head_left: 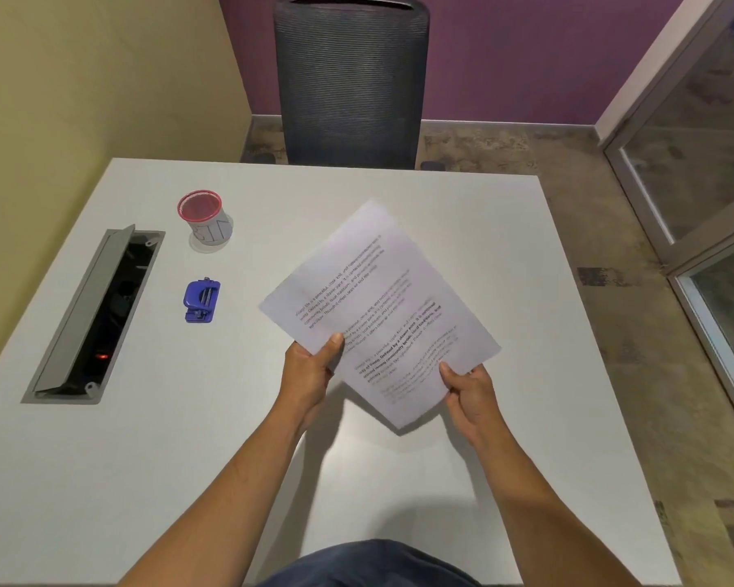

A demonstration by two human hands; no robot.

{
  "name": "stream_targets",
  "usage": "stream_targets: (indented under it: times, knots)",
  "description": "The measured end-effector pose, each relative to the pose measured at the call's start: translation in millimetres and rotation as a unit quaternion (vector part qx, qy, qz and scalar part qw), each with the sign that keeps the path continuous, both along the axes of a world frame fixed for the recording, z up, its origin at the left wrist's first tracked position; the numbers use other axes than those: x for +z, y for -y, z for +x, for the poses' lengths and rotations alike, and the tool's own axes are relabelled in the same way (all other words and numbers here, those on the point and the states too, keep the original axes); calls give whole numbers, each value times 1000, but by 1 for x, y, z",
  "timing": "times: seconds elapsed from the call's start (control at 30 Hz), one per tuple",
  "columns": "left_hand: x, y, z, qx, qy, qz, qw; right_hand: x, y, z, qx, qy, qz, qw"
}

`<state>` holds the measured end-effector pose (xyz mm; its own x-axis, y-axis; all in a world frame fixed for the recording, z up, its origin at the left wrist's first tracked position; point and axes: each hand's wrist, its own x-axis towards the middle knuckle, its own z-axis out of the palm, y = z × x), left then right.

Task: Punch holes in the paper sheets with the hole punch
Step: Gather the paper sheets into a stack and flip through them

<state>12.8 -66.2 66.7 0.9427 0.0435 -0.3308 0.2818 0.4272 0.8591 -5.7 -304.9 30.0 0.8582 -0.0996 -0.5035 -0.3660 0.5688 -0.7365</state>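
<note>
Head view, left hand [310, 370] and right hand [469, 389] each pinching the paper sheets [378, 311] above the tabletop [462, 213], print blurred, sheet count unclear, perhaps several, blue hole punch [202, 301] lying apart at left, fingers hidden beneath the paper.

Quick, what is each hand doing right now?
Left hand: closed on the paper sheets, pinching one edge.
Right hand: closed on the same sheets, at another edge, holding them above the table.
</note>
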Motion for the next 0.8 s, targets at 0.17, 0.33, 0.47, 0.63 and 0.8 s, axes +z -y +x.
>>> stream_targets:
  times: [0.17, 0.33, 0.47, 0.63, 0.8]
  knots:
    - [-11, -32, 4, 42, -67, -16, 997, 4, 14, 4, 32, -11, -111, 993]
    - [-16, -68, 22, 10, -90, 47, 995, 8, 28, 12, 19, -10, -154, 988]
    - [-14, -74, 30, -116, -61, 172, 976, 15, 29, 19, 47, 1, -211, 976]
    - [-7, -59, 42, -69, -38, 274, 959, 28, 23, 34, 48, 32, -284, 957]
    - [-4, -51, 45, -3, 30, 288, 957, 40, 20, 51, 26, 75, -303, 950]
